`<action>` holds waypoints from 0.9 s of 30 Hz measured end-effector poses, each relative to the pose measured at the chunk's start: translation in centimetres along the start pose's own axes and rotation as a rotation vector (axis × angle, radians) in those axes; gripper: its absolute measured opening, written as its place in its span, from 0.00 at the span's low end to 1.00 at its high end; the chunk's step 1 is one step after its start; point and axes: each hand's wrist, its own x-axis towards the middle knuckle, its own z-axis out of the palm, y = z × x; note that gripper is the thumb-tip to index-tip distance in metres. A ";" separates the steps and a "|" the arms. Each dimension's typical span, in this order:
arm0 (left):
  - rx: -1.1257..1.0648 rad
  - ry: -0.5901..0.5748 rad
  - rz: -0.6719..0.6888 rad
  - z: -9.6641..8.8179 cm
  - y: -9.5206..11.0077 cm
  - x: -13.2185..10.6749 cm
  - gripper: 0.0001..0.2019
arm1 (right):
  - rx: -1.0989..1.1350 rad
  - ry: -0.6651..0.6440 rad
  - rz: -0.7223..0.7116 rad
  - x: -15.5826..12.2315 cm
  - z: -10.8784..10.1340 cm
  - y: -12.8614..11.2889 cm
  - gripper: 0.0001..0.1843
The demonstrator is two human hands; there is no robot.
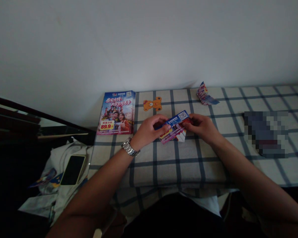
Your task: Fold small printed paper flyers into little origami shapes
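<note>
Between my hands, just above the checked cloth, is a folded flyer [173,127] with a blue band, a QR code and a pink printed part. My left hand [151,129] pinches its left end, thumb on top and fingers behind; a metal-band watch is on that wrist. At the flyer's right end my right hand [200,127] grips the edge between thumb and fingers. A white triangular corner shows at the fold's lower right. To the left lies a stack of matching flyers [116,112], flat and printed side up.
A folded paper piece [205,95] stands near the wall. A bear sticker or cutout [152,104] lies on the checked tablecloth [144,172]. At right is a blurred-out dark object [265,134]. Lower left, a phone [73,169] rests on white bags beside the table's left edge.
</note>
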 end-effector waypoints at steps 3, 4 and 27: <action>0.072 -0.025 0.006 0.2 0.2 0.1 0.16 | 0.019 -0.017 0.007 0.0 0.1 -0.1 0.14; 0.114 -0.030 0.010 0.2 0.2 0.1 0.16 | 0.024 -0.022 0.008 0.0 0.2 -0.1 0.14; 0.256 -0.071 0.001 -0.3 0.5 0.1 0.12 | 0.033 -0.083 0.044 -0.2 -0.1 -0.8 0.20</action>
